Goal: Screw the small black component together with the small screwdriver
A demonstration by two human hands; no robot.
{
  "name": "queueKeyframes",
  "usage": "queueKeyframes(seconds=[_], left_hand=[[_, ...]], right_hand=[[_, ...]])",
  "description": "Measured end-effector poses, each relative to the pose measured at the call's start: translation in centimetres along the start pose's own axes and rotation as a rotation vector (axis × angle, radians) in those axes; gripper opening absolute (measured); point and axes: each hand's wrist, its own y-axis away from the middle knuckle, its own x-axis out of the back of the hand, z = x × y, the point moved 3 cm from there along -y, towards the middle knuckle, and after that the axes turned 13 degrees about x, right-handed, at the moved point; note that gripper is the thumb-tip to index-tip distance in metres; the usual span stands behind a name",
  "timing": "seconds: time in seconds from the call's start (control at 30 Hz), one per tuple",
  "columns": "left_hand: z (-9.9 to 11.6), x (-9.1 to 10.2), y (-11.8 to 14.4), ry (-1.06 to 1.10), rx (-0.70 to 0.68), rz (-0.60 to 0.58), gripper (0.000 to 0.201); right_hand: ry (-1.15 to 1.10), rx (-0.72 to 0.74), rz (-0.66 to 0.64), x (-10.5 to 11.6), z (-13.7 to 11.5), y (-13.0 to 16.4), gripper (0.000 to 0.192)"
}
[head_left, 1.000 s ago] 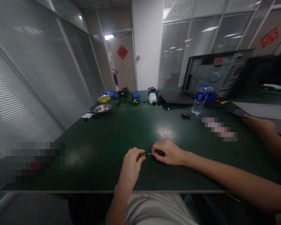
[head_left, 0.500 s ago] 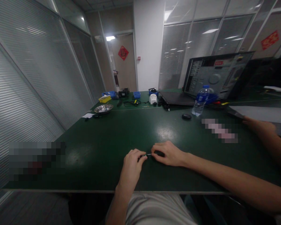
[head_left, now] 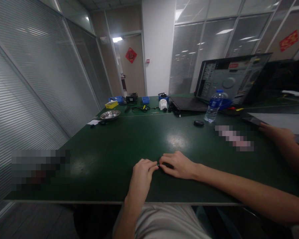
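Observation:
My left hand [head_left: 141, 174] rests low over the green table [head_left: 102, 149], its thumb and fingers pinched together. Facing it from the right, my right hand [head_left: 178, 165] is also closed in a pinch, its side down on the tabletop. Between the two sets of fingertips shows a tiny, thin, light-and-dark piece [head_left: 157, 165]. Most of it is covered by the fingers, and its kind is too small to make out. The fingertips of both hands almost meet around it.
A black mouse-like object [head_left: 198, 123] and a water bottle [head_left: 214, 106] stand right of centre, before an open computer case [head_left: 229, 79]. A steel bowl [head_left: 110, 115] sits far left. Another person's hand [head_left: 279, 132] is at the right. Small bins and cables line the back.
My hands have come closer together; the light, thin part between the fingertips shows less than before. The other person's hand has hardly moved.

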Motion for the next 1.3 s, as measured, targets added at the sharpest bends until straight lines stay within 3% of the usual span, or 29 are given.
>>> queueKeyframes(seconds=[0.43, 0.6, 0.8, 1.13, 1.3], left_hand=[[-0.1, -0.4, -0.1, -0.02, -0.006, -0.014, 0.017], [-0.1, 0.4, -0.1, 0.05, 0.044, 0.026, 0.017], [-1.1, 1.5, 0.1, -0.226, 0.133, 0.157, 0.019], [-1.7, 1.2, 0.0, -0.223, 0.142, 0.074, 0.027], [-0.4, 1.4, 0.5, -0.183, 0.011, 0.003, 0.033]], right_hand=[[-0.107, -0.005, 0.013, -0.2, 0.2, 0.1, 0.017], [-0.073, -0.016, -0.007, -0.1, 0.3, 0.2, 0.019], [-0.037, -0.005, -0.023, 0.2, 0.2, 0.1, 0.02], [-0.03, -0.004, -0.011, 0.3, 0.2, 0.1, 0.021], [-0.057, -0.002, 0.045, 0.5, 0.3, 0.1, 0.019]])
